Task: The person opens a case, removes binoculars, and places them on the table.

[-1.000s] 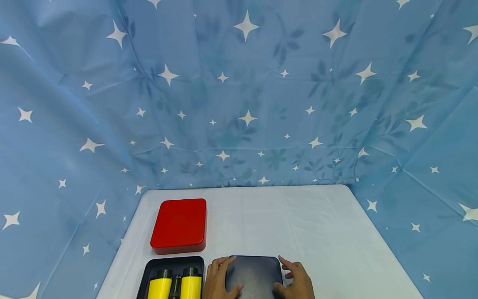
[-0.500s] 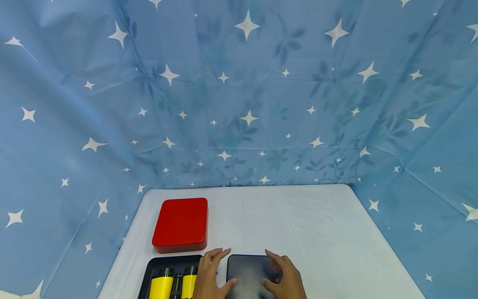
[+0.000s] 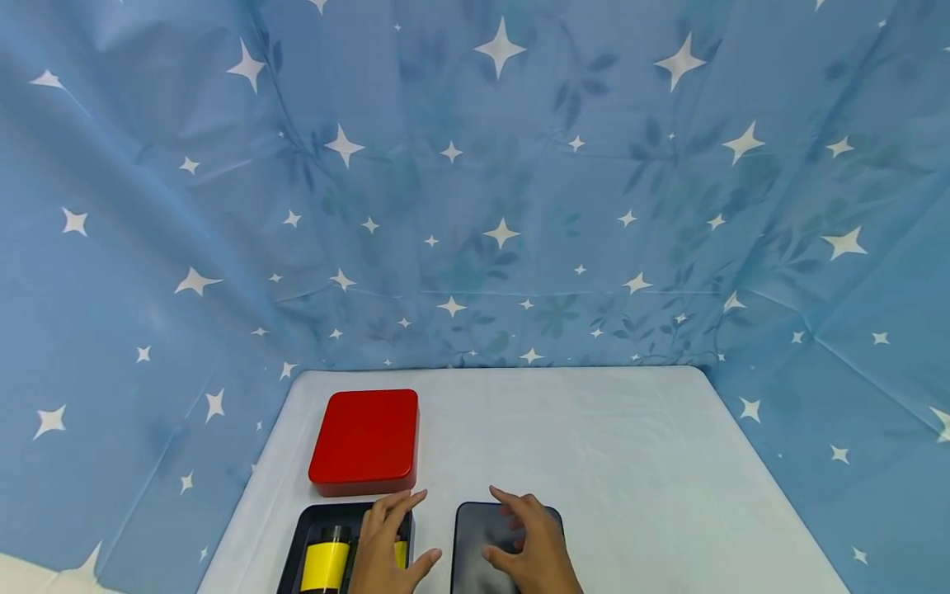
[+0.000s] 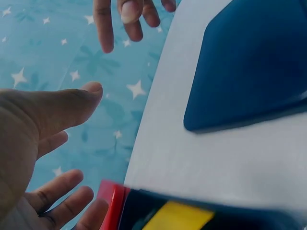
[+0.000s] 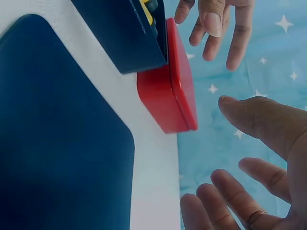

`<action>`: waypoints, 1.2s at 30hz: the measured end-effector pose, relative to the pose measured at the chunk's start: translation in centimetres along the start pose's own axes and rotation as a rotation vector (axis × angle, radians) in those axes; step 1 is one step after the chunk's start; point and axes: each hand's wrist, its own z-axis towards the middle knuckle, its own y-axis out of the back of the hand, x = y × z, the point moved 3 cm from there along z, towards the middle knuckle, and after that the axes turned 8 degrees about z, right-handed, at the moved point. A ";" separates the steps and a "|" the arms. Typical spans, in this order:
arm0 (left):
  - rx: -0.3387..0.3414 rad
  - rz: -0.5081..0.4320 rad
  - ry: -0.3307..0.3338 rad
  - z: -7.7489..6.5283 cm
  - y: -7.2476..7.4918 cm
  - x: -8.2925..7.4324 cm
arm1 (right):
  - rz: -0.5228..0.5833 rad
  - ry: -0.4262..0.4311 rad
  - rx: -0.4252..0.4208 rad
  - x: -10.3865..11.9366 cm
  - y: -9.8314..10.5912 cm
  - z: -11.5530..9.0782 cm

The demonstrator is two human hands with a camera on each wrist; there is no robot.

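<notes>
Left hand [image 3: 386, 551] and right hand [image 3: 538, 546] hung with fingers [image 4: 61, 186] apart.
I saw a yellow-and-black cylinder [image 3: 326, 566] in a black tray [image 3: 315, 516], beside a smooth, dark panel [image 3: 473, 540].

The box [image 3: 365, 437] is red, tray [image 3: 312, 517] and lid [image 3: 471, 538] black, binoculars [image 3: 325, 563] yellow and black, table [image 3: 631, 487] white, curtain [image 3: 475, 190] white-starred blue.

Small curtained-off space, wider room hidden: blue star-print curtain [image 3: 475, 198] walling three sides of white table [image 3: 631, 462]
</notes>
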 end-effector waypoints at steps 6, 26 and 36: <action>-0.023 0.037 0.043 0.0 1.6 2.0 | 0.035 0.066 0.002 0.5 -1.7 0.3; -0.030 -0.056 0.093 -0.4 5.3 7.2 | 0.068 -0.046 0.154 2.8 -7.5 2.0; 0.018 -0.037 0.114 -0.4 6.2 9.1 | 0.016 0.029 0.194 3.4 -9.8 2.3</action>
